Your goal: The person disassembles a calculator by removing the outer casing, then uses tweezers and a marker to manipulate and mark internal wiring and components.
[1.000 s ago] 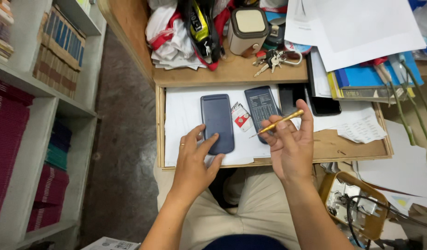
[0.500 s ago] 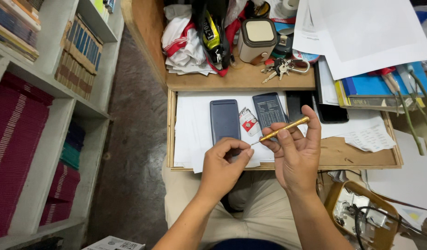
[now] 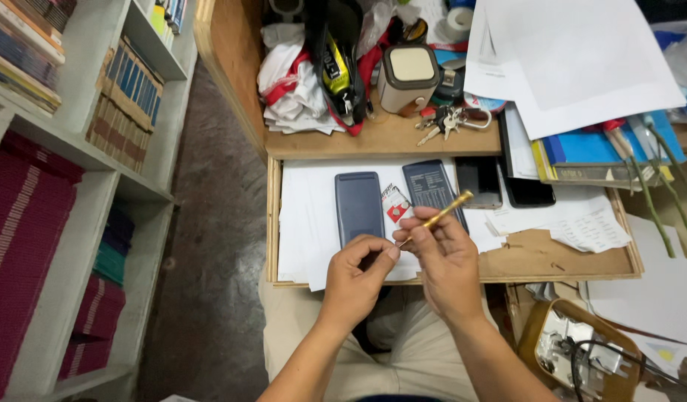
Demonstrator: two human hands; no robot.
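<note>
My right hand (image 3: 447, 260) grips a thin gold-coloured tool (image 3: 441, 215) that slants up to the right. My left hand (image 3: 356, 272) has its thumb and fingertips pinched together at the tool's lower tip; what it pinches is too small to make out. Both hands hover over the front edge of a pulled-out wooden tray (image 3: 537, 262) lined with white paper. Just beyond the hands lie a dark blue flat device (image 3: 358, 205), face down, and a dark calculator-like device (image 3: 430, 186). A small red and white card (image 3: 396, 205) lies between them.
Two black phones (image 3: 479, 181) (image 3: 523, 190) lie at the tray's right. The desk (image 3: 373, 138) carries a beige container (image 3: 407, 77), keys (image 3: 447, 119), a black and red bag (image 3: 336, 59), white cloth and stacked papers (image 3: 574, 59). Bookshelves (image 3: 68, 186) stand left.
My left hand has come off the dark blue device and moved right, meeting the lower tip of the gold tool. The camera has shifted slightly.
</note>
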